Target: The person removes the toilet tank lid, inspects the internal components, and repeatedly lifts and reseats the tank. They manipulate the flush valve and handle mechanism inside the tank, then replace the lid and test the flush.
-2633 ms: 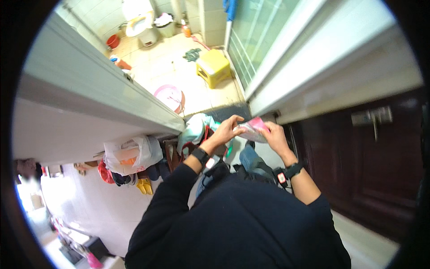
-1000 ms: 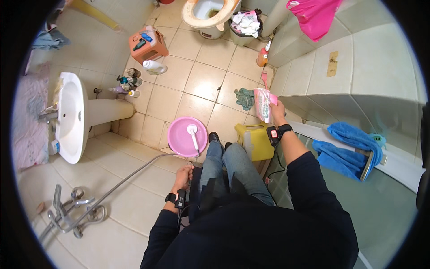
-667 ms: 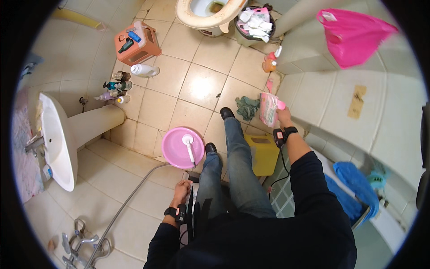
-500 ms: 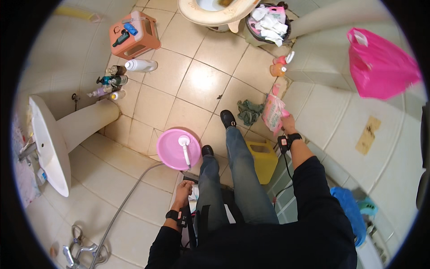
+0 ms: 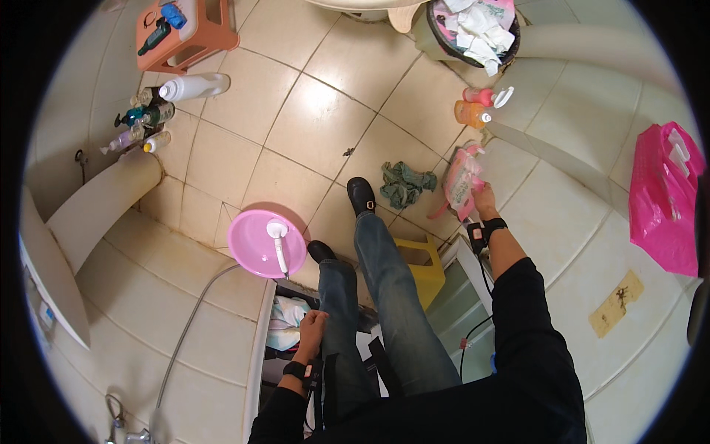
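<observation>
My right hand [image 5: 482,198] grips a pink-and-white soft package [image 5: 462,177], held out ahead at the right. A crumpled green cloth [image 5: 405,183] lies on the floor just left of it, and a yellow stool [image 5: 423,285] is partly behind my right leg. My left hand [image 5: 312,329] hangs beside my left thigh with its fingers curled; whether anything is inside is unclear. A pink basin [image 5: 244,250] with a white shower head [image 5: 278,243] in it sits left of my feet, its metal hose trailing toward the lower left.
A bin of paper [image 5: 473,37] stands by the toilet rim [image 5: 370,4]. An orange stool [image 5: 185,52] and several bottles [image 5: 192,87] line the left, above a sink pedestal [image 5: 103,200]. Soap bottles [image 5: 470,111] and a pink bag [image 5: 662,196] are at the right.
I have moved from the doorway into the bathroom, and only my right hand holds the package now. My right foot has stepped forward; the package has moved out toward the right wall.
</observation>
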The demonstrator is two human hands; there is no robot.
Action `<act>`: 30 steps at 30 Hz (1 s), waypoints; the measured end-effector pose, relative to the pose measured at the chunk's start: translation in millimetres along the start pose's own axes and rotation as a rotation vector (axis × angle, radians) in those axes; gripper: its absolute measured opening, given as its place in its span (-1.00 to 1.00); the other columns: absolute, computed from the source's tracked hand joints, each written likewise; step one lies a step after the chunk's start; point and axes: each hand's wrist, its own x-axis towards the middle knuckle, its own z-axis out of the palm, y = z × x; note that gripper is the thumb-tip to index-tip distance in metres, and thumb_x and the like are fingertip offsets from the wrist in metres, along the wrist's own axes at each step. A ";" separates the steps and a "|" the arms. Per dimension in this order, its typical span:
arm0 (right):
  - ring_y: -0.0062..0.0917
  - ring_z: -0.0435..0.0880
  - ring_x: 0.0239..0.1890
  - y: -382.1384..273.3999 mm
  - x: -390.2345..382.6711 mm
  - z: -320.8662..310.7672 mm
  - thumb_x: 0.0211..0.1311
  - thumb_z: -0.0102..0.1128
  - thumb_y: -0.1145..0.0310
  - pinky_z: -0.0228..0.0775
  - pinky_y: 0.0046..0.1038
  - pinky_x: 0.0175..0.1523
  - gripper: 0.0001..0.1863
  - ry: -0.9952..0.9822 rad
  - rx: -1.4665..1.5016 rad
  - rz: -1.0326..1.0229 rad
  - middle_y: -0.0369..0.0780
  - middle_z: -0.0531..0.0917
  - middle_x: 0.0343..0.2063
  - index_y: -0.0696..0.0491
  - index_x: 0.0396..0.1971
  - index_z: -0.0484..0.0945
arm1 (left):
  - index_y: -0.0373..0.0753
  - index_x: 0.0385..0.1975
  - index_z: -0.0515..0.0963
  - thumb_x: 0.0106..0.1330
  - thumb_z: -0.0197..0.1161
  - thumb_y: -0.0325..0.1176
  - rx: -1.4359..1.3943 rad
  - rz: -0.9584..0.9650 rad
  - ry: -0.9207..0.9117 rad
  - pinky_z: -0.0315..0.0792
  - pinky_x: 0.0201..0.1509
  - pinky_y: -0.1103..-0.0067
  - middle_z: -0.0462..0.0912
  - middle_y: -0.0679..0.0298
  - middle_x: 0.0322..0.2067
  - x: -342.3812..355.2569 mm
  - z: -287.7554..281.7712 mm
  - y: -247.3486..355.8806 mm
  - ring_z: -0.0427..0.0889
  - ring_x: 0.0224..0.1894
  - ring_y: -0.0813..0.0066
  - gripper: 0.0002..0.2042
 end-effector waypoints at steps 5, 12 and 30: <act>-0.22 0.72 -0.27 62.4 5.6 -11.3 0.09 0.34 0.30 0.54 -0.20 -0.18 -0.64 -0.086 0.350 0.084 -0.02 0.73 -0.31 0.19 -0.15 0.64 | -0.31 -0.33 0.57 0.44 0.16 -0.36 0.195 0.145 0.113 0.32 -0.38 0.58 0.49 0.42 -0.54 6.8 -3.5 -24.1 0.44 -0.46 0.65 -0.84; -0.02 0.55 0.25 90.6 26.6 -12.4 -0.09 0.46 0.18 0.33 -0.23 0.40 0.17 0.088 -0.069 0.363 0.21 0.51 0.19 0.14 0.50 -0.06 | -0.30 -0.32 0.53 0.34 0.22 -0.35 0.351 0.251 0.289 0.44 -0.29 0.41 0.58 0.17 -0.50 5.9 -24.5 -84.8 0.60 -0.42 0.29 -0.86; -0.50 0.51 0.01 -275.8 -383.3 453.4 0.43 0.16 -0.02 0.33 -0.35 0.15 -0.38 -1.071 0.359 -0.103 -0.24 0.59 -0.02 0.14 0.26 0.43 | -0.20 -0.21 0.59 0.17 0.31 -0.42 0.412 0.366 0.379 0.33 -0.05 0.26 0.63 0.20 -0.24 -28.9 -69.8 -221.1 0.57 -0.15 0.13 -0.80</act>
